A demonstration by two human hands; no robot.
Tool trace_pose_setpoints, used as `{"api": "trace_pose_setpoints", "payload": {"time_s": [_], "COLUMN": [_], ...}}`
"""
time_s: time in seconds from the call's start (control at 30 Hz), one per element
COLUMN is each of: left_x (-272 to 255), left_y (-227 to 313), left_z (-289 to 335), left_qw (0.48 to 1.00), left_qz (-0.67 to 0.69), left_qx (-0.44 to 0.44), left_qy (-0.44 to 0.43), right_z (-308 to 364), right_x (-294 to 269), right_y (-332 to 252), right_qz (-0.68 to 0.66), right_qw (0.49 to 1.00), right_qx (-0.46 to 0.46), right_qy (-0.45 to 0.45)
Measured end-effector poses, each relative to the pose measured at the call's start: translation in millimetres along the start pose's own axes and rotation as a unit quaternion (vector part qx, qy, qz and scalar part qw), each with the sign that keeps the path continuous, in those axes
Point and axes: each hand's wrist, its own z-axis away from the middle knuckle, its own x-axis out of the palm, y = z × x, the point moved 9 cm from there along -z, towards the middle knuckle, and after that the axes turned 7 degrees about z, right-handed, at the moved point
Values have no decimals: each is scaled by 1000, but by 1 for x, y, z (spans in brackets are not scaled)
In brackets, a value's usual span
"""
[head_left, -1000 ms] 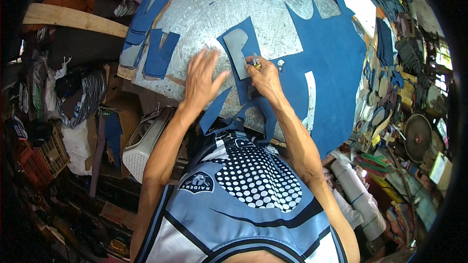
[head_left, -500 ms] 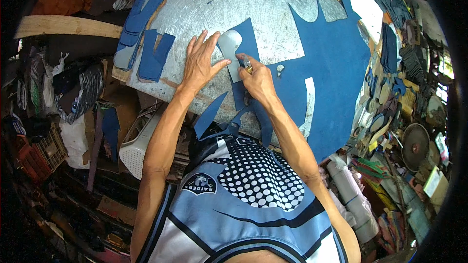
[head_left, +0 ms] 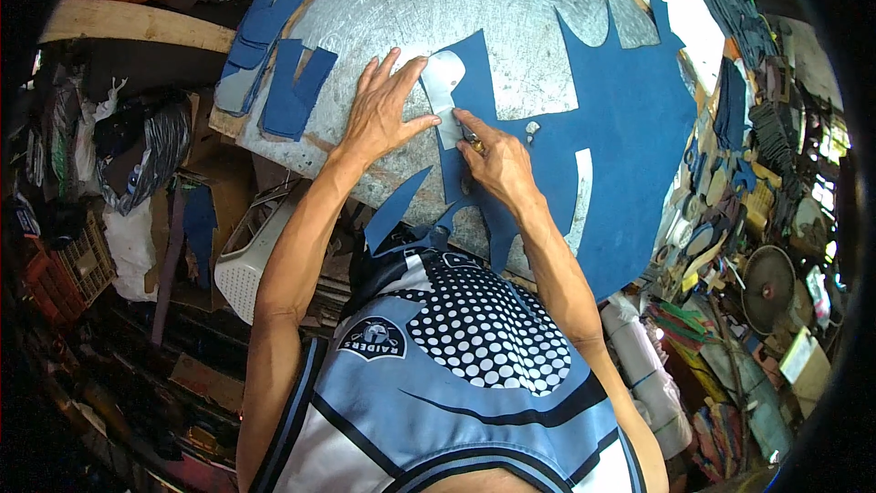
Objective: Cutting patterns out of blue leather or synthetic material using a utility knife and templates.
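A pale grey template with a rounded far end lies on a pointed blue piece of sheet material in the middle of the metal-topped table. My left hand is open, fingers spread, with a fingertip and the thumb resting at the template's left edge. My right hand is closed round a small brass-coloured cutting knife, its index finger stretched along the template's right edge. The knife's blade is hidden. Right of my hands spreads a large blue sheet with cut-out edges.
A curved blue offcut lies near the table's front edge. Cut blue pieces lie at the left. On the large sheet rests a narrow white strip. A white plastic stool stands lower left, a round fan among clutter at right.
My right hand has slid a little toward me along the template's right edge, its index finger now straighter. My left hand keeps its hold on the template. The whole view has shifted slightly.
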Motion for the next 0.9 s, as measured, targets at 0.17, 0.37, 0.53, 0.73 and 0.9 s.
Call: {"api": "trace_pose_setpoints", "payload": {"time_s": [0.17,0.37,0.53,0.73,0.9], "left_x": [-3,-6,-6,-4,-6], "left_y": [-1,-3,-6,-3,-6], "left_z": [1,2,3,2,2], "left_qw": [1000,999,1000,999,999], "left_qz": [-7,13,6,-12,-21], "left_qx": [3,13,9,30,29], "left_qy": [-5,29,14,11,7], "right_z": [-2,-1,1,2,-2], "right_x": [1,3,3,6,7], "right_y": [-4,-4,-8,-6,-11], "right_qz": [14,10,19,22,27], "right_qw": [1000,999,999,998,999], "right_qx": [9,-30,-28,-41,-25], "right_qy": [-24,30,25,42,15]}}
